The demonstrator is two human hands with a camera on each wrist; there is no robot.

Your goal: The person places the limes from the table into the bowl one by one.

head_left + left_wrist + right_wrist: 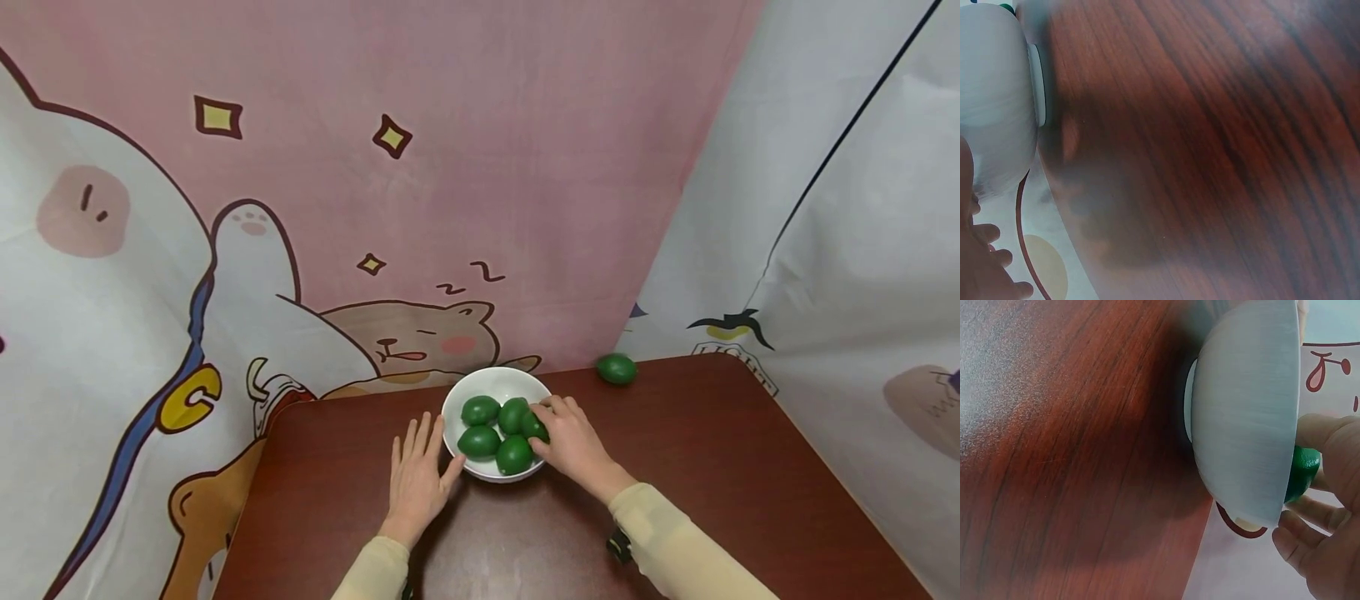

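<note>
A white bowl [496, 382] on the table holds several green limes [479, 442]. At its right rim my right hand [573, 442] grips one lime [536, 426] between thumb and fingers, inside the bowl's edge. The right wrist view shows that lime [1304, 470] standing above the rim, with the fingers around it. My left hand [418, 482] is beside the bowl's left side, fingers straight and spread, thumb tip right at the rim. In the left wrist view, part of that hand [985, 244] shows at the lower left, near the bowl's outer wall [994, 94].
Another lime [617, 368] lies alone near the table's back edge, right of the bowl. The brown wooden table [697, 467] ends close behind the bowl, against a printed cloth [525, 167] with cartoon animals. More cloth [847, 250] hangs along the right.
</note>
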